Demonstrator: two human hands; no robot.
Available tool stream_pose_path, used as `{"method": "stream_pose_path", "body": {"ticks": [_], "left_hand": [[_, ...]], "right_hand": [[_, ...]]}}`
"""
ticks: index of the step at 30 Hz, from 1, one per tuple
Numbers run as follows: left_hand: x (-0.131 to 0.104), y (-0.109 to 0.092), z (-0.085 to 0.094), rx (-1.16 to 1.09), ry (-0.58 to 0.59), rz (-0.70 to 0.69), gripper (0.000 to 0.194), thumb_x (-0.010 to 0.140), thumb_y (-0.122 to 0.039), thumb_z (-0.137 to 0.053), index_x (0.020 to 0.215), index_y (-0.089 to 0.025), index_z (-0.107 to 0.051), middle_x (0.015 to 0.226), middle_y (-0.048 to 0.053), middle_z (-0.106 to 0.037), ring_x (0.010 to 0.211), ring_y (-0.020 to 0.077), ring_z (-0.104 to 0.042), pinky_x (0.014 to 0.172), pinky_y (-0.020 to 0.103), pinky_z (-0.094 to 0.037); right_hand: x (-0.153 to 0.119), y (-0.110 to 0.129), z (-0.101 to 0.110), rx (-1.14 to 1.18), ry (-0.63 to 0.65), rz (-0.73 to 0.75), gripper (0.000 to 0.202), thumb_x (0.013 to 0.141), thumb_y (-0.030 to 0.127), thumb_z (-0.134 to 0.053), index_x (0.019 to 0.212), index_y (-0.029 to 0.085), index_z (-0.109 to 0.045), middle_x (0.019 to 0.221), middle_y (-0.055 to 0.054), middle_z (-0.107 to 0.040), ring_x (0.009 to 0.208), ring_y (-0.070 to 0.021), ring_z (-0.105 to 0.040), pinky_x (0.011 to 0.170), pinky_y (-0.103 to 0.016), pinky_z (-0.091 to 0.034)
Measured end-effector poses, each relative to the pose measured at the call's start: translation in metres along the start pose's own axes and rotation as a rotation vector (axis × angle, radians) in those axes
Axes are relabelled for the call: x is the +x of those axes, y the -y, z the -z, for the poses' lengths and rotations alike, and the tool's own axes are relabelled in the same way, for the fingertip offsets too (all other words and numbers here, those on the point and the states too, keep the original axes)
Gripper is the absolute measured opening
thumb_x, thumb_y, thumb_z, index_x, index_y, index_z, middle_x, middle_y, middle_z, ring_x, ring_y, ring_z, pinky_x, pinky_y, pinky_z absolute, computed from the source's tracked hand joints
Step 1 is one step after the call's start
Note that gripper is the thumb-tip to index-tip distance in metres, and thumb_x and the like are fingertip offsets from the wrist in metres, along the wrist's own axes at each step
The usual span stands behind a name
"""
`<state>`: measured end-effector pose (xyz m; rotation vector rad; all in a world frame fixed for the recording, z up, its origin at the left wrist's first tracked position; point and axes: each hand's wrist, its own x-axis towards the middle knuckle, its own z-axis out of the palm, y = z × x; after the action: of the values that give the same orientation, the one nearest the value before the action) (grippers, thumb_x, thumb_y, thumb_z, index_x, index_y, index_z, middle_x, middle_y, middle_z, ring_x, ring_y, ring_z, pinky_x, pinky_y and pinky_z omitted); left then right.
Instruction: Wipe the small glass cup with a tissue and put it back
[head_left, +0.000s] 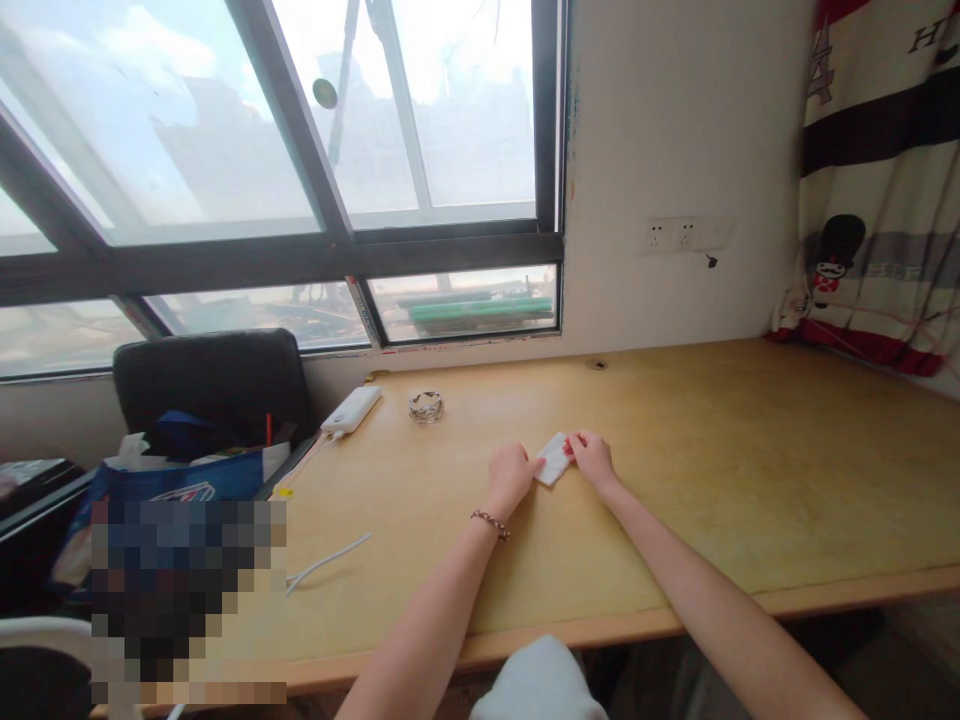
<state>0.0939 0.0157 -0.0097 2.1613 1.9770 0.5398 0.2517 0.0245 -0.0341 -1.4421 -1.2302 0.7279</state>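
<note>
A small white folded piece of paper or tissue lies on the wooden table, between my two hands. My left hand, with a beaded bracelet at the wrist, has its fingers curled and its thumb on the left edge of the white piece. At the upper right edge, my right hand pinches the same piece between thumb and fingers. Whether it is paper or tissue I cannot tell.
A silver ring-shaped object sits beyond my left hand, with a white power bank and its cable to the left. A white cord lies nearer. Left of the table stand a black chair and a blue bag.
</note>
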Motion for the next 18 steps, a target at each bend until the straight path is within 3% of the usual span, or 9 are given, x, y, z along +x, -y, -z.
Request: {"method": "stream_pose_path", "body": {"ticks": [3,8,13,16,18], "left_hand": [[0.001,0.0,-0.003,-0.081,0.052,0.023,0.019,0.071,-0.035,-0.055,0.071,-0.017,-0.06,0.077,0.007,-0.063,0.073,0.0174,-0.056,0.06,0.025,-0.037],[-0.004,-0.009,-0.001,-0.129,-0.065,-0.002,0.013,0.077,-0.023,-0.046,0.072,-0.016,-0.056,0.071,0.006,-0.061,0.066,0.0149,-0.056,0.057,0.023,-0.037],[-0.014,-0.02,0.005,-0.254,-0.266,-0.263,0.012,0.081,-0.023,-0.042,0.083,-0.018,-0.052,0.084,0.004,-0.059,0.079,0.0141,-0.055,0.071,0.025,-0.041],[-0.017,-0.025,0.006,-0.275,-0.28,-0.456,0.012,0.081,-0.02,-0.042,0.085,-0.019,-0.053,0.093,0.005,-0.059,0.091,0.0151,-0.052,0.08,0.028,-0.042],[-0.018,-0.027,0.007,-0.269,-0.268,-0.587,0.013,0.081,-0.02,-0.043,0.086,-0.019,-0.055,0.1,0.006,-0.058,0.1,0.0162,-0.049,0.087,0.031,-0.039]], "right_hand": [[-0.002,0.0,-0.002,0.026,0.035,0.005,0.019,0.07,0.031,-0.048,0.062,0.018,-0.059,0.062,-0.003,-0.065,0.058,-0.0155,-0.059,0.054,-0.023,-0.045],[-0.005,0.007,0.0,0.152,0.096,0.023,0.017,0.07,0.031,-0.051,0.063,0.018,-0.059,0.064,-0.003,-0.064,0.061,-0.0157,-0.06,0.056,-0.025,-0.048],[-0.013,0.021,-0.002,0.574,0.35,-0.147,0.021,0.072,0.034,-0.054,0.078,0.015,-0.06,0.076,-0.006,-0.065,0.067,-0.0156,-0.062,0.063,-0.027,-0.05],[-0.018,0.029,-0.004,0.796,0.47,-0.178,0.025,0.074,0.036,-0.054,0.085,0.014,-0.06,0.081,-0.006,-0.065,0.066,-0.0136,-0.061,0.062,-0.025,-0.049],[-0.019,0.031,-0.003,0.853,0.446,-0.189,0.023,0.073,0.034,-0.056,0.083,0.014,-0.06,0.08,-0.006,-0.065,0.064,-0.0122,-0.06,0.057,-0.022,-0.048]]}}
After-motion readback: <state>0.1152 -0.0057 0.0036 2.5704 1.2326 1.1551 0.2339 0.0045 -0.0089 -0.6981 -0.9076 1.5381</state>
